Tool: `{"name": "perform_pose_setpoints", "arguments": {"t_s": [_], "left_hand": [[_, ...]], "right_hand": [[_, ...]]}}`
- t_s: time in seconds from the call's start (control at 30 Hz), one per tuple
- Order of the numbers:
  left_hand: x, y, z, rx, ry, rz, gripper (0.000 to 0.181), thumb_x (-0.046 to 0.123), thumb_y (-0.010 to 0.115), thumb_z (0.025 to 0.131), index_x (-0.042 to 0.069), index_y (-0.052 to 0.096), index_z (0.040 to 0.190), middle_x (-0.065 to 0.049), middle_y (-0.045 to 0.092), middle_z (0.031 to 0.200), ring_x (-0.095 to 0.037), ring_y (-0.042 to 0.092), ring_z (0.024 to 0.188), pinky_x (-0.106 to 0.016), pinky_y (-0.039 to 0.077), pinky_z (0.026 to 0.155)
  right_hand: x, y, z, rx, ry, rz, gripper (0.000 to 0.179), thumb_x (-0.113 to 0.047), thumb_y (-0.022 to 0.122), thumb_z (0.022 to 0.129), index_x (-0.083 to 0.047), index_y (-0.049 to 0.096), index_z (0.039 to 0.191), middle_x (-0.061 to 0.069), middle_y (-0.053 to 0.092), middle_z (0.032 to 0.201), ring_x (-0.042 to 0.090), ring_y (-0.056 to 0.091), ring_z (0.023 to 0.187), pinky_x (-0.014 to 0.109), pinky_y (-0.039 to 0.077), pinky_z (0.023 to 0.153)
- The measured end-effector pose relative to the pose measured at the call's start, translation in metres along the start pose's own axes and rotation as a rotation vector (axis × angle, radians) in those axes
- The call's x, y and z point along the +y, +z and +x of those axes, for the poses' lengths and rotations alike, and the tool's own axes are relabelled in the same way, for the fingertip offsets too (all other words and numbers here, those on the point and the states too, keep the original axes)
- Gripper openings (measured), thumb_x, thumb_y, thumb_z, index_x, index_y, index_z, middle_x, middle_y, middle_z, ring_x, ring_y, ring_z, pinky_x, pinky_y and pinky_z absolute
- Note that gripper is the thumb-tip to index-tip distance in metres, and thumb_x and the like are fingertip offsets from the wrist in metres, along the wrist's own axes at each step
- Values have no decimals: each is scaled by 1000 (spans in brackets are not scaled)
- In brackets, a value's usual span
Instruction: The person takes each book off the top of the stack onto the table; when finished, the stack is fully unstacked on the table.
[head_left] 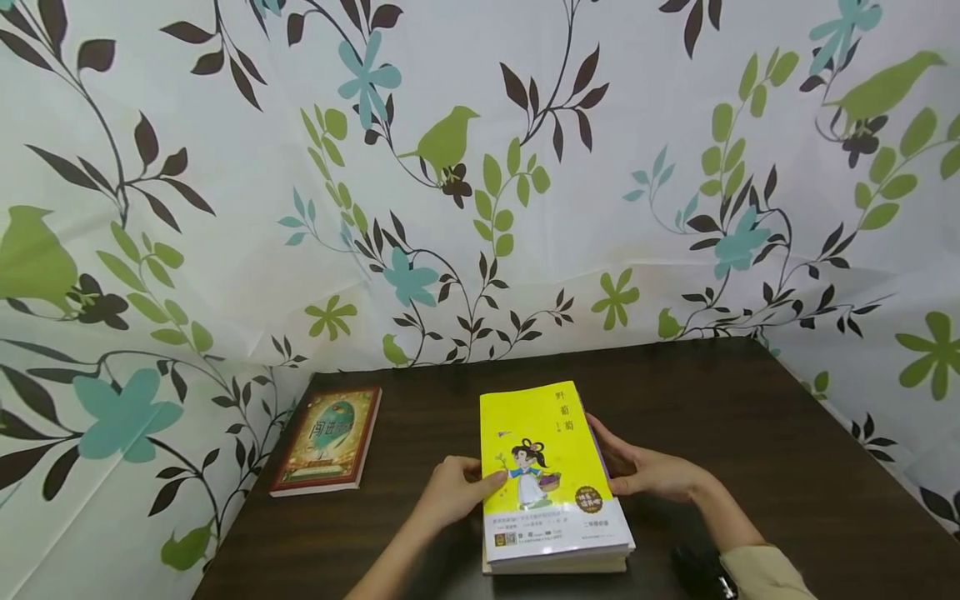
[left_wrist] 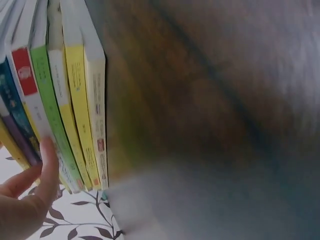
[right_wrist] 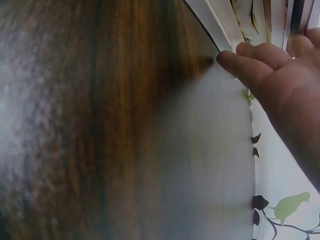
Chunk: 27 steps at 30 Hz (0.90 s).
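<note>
Lying at the left of the counter [head_left: 427, 400] is one red-bordered book [head_left: 326, 442]. Mid-counter, the left hand [head_left: 457, 492] — fingers loosely extended, thumb on top — touches a stack of at least seven books [left_wrist: 62, 110]; its yellow cover [head_left: 534, 417] shows one printed basket [head_left: 550, 481]. The right hand [head_left: 648, 471], fingers extended, touches the stack's right side. Leafy cloth [head_left: 465, 242] stands behind.

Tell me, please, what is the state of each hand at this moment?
Left hand: open, fingers touching the left side of the yellow-topped stack of rectangular paper books.
Right hand: open, fingers against the stack's right side.
</note>
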<state>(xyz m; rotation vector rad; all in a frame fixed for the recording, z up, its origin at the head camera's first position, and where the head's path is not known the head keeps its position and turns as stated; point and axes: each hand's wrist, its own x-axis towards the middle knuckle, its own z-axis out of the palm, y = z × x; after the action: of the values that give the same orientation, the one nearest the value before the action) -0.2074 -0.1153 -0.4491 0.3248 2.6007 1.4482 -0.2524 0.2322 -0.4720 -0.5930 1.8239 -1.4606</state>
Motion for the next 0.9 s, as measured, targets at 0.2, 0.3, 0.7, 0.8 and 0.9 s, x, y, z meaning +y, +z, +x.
{"name": "perform_pose_setpoints", "arguments": {"t_s": [0.2, 0.3, 0.7, 0.8, 0.9], "left_hand": [[-6, -2, -4, -1, -42, -66, 41, 30, 73, 88, -7, 70, 105, -6, 70, 78, -13, 60, 67, -25, 49, 58], [-8, -3, -4, 13, -87, -155, 41, 28, 72, 90, -9, 68, 106, -6, 69, 79, -13, 63, 67, -25, 52, 60], [-11, -23, -7, 41, -195, -388, 41, 18, 61, 97, -16, 57, 119, -14, 73, 89, -17, 70, 74, -29, 57, 70], [-12, -24, -7, 42, -198, -416, 42, 17, 60, 97, -17, 55, 122, -15, 73, 92, -18, 70, 76, -30, 58, 73], [-12, -27, -6, 49, -202, -439, 43, 16, 60, 97, -17, 54, 124, -16, 73, 94, -19, 70, 78, -30, 58, 74]], "right_hand": [[2, 4, -1, 11, -1, -24, 98, -23, 64, 93, -45, -10, 154, 14, -21, 162, 52, -4, 146, 67, 27, 111], [1, 3, -1, 22, -5, -42, 98, -22, 65, 93, -45, -9, 154, 13, -20, 163, 52, -2, 146, 68, 26, 111], [-2, -3, 0, -27, -6, -58, 99, -28, 64, 94, -39, -13, 155, 16, -20, 162, 50, 0, 147, 64, 21, 114], [-3, -3, -1, -32, -8, -51, 99, -27, 64, 94, -39, -13, 155, 17, -21, 162, 50, 0, 147, 64, 23, 114], [-4, -3, -1, -40, -5, -47, 98, -25, 64, 95, -39, -13, 155, 17, -22, 161, 51, -1, 147, 63, 24, 114]]}}
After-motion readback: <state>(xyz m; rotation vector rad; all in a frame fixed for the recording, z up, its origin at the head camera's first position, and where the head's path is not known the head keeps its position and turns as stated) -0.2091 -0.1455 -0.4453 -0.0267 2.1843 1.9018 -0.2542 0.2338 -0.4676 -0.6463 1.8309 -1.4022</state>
